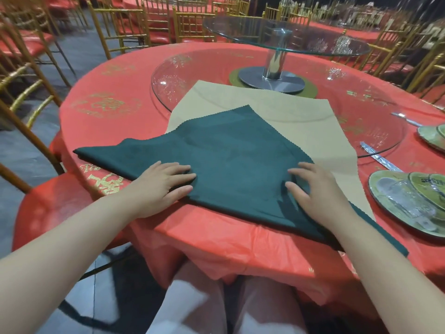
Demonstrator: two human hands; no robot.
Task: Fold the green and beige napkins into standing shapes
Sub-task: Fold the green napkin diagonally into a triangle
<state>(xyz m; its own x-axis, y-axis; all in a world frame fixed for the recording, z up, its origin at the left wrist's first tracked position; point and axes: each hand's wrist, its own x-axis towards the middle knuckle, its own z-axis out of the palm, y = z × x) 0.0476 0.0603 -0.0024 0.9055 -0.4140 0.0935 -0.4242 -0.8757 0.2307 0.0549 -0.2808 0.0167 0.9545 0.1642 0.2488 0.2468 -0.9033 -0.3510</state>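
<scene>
Reaching in from 6 o'clock, both bare forearms stretch over the near edge of the table (108, 131), palms down. The left hand (166, 186) lies flat on the green napkin (231, 153), fingers straight and close together, pointing toward 3 o'clock. It is pressing the cloth and gripping nothing. The right hand (313, 191) rests on the same napkin toward 4 o'clock, fingers spread and slightly bent, tips aimed at about 10 o'clock. It also looks released, with no cloth seen pinched.

The green napkin sits folded at the table's 6 o'clock edge, one pointed corner toward 12 and a long corner toward 9. Its 5 o'clock corner hangs past the edge. It lies on top of the beige napkin (301, 121), which is spread flat beneath it and runs toward 12, onto the rim of the glass turntable (375, 131).

Plates (373, 189) — holding clear glassware — sit at 3 to 4 o'clock. Gold chairs (134, 25) with red seats stand beyond, from 9 round to 12.
</scene>
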